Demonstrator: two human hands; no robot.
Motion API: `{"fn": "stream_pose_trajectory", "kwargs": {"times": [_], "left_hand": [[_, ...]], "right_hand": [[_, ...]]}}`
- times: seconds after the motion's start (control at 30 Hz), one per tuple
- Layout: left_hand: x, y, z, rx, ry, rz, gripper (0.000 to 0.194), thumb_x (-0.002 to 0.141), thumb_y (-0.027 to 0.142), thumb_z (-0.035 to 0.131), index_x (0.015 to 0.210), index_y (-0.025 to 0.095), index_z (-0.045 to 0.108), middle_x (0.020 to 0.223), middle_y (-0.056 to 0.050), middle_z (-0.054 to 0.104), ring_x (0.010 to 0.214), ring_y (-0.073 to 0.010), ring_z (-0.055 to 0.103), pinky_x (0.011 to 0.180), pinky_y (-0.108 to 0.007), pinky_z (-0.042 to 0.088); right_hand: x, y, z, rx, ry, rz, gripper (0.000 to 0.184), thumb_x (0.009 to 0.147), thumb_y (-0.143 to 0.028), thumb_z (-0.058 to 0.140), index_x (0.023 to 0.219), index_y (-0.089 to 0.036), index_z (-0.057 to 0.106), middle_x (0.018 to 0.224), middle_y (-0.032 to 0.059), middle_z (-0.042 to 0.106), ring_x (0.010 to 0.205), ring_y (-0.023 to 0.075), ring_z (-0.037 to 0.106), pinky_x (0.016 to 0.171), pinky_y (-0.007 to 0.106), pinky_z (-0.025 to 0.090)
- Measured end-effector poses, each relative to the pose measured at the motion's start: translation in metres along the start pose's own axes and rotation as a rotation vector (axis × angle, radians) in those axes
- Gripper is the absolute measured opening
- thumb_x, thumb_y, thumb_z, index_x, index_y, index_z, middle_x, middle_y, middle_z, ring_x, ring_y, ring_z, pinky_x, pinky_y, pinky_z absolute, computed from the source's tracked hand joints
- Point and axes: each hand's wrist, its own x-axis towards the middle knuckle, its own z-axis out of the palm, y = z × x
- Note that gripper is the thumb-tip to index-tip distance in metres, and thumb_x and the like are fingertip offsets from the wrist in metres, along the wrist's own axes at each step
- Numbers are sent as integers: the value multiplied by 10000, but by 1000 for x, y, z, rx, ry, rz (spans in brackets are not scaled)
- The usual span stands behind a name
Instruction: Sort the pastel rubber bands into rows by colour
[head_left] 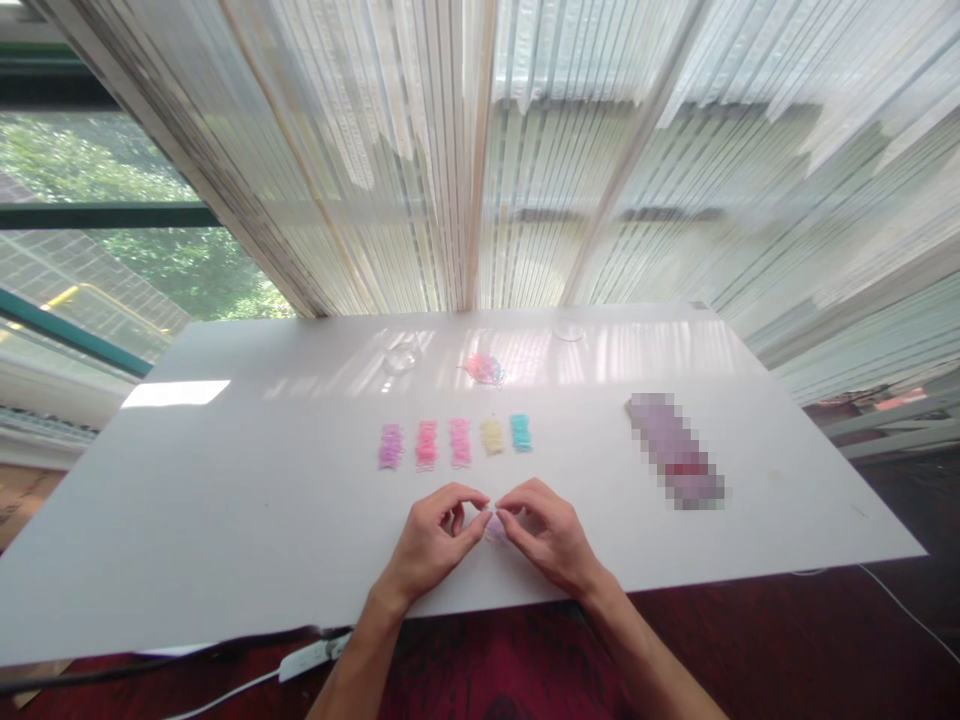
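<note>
My left hand (pixel 439 535) and my right hand (pixel 551 535) meet near the table's front edge. Thumb and index fingertips of each are pinched close together; what they grip is too small to make out. Just below the fingertips lies a small lilac cluster (pixel 496 531) of thin pieces, partly covered by the right fingers. Beyond the hands, small thin looped pieces are stacked in separate columns: purple (pixel 390 447), coral pink (pixel 426 446), pink (pixel 460 443), pale yellow (pixel 491 436) and teal (pixel 520 433). Farther back is a loose mixed-colour pile (pixel 484 368).
A clear round container (pixel 403 356) stands behind the columns, and a clear round disc or lid (pixel 568 330) is at the back. To the right lies a blurred-out purple oblong object (pixel 675 450). A white power strip (pixel 307 658) with cables sits below the front edge of the white table (pixel 225 520).
</note>
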Motion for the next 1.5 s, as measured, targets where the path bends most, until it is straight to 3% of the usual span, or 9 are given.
{"fn": "stream_pose_trajectory", "kwargs": {"times": [1.5], "left_hand": [[-2,-4,1,15,-52,3,94,921,248,638,874,186,691,759,-9,662,581,-102,503,556,-213,438]], "right_hand": [[-1,0,1,18,13,12,51,939,-226,654,928,-226,705,800,31,686,728,170,646,665,291,553]]}}
